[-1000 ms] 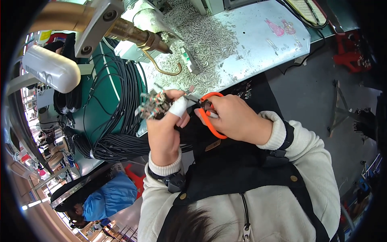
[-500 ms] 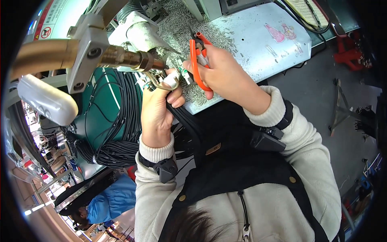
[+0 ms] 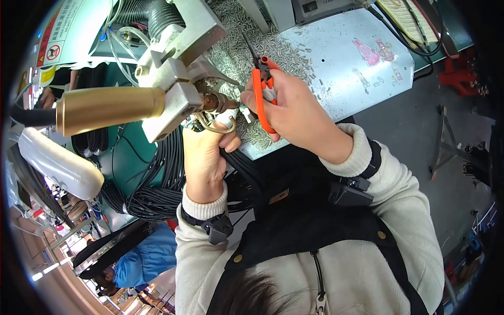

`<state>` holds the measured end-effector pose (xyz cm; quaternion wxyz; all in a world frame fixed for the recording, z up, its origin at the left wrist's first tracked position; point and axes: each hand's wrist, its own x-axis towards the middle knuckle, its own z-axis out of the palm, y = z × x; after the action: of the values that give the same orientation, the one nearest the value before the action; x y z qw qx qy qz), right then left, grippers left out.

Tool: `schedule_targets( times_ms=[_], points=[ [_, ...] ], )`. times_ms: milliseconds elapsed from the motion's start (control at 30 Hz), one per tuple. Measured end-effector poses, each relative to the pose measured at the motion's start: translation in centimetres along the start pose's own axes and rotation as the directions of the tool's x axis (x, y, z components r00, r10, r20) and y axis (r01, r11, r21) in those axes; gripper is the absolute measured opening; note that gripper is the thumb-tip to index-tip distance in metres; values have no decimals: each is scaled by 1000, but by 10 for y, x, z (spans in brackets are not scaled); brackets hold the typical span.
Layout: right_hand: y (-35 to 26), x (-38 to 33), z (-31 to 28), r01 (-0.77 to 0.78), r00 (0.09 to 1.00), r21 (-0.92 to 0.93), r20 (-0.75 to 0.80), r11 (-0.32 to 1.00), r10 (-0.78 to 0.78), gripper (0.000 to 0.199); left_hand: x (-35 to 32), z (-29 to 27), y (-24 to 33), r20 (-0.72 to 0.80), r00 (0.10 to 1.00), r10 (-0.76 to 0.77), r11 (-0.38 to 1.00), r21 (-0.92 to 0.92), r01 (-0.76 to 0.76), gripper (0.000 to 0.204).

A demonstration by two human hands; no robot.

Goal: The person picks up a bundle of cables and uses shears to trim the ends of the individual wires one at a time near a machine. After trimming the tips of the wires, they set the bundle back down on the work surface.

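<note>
My left hand [image 3: 203, 152] is closed, with black cables [image 3: 247, 164] running out below its curled fingers. What its fingertips pinch is mostly hidden under the metal tip of a machine head [image 3: 176, 100] and a curved brass tube [image 3: 218, 127]. In my right hand [image 3: 299, 107] are pliers [image 3: 258, 86] with orange handles, their dark jaws pointing away from me. The thumb and fingertips of that hand also touch a small green and white part [image 3: 247, 113], close to my left fingers. Beneath both hands lie many small metal pins [image 3: 273, 52].
A brass cylinder [image 3: 110, 110] juts left from the machine head. Coiled black cables [image 3: 157, 184] lie on a green table at left, beside a white rounded lamp [image 3: 63, 164]. A grey box [image 3: 320, 9] stands behind the metal plate [image 3: 357, 58]. A person in blue [image 3: 147, 257] sits at lower left.
The machine head with its brass cylinder has swung right and nearer, over my left hand. My hands keep nearly the same pose and hold; the whole view has shifted slightly.
</note>
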<state>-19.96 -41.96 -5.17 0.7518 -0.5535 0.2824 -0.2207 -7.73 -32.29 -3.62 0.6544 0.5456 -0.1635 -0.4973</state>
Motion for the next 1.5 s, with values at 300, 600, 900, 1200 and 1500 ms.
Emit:
schedule_targets(
  times_ms=[300,600,900,1200,1500],
  points=[
    [1,-5,2,23,1000,23,-12,999,-22,14,-3,-4,0,23,1000,-12,999,45,11,16],
    [5,-31,2,311,941,-230,-63,922,-333,13,-45,4,-23,-152,978,143,990,20,-142,20],
    [3,-47,3,351,928,-342,-1,872,-374,18,-64,11,-34,1,968,249,965,85,-249,17],
    [-3,-49,-6,-206,903,7,386,979,187,16,-62,-1,-29,45,982,186,982,13,-186,14],
    [-1,-51,-14,708,440,-683,627,-181,-642,21,-65,1,-15,-61,997,-37,993,112,43,14]
  ],
)
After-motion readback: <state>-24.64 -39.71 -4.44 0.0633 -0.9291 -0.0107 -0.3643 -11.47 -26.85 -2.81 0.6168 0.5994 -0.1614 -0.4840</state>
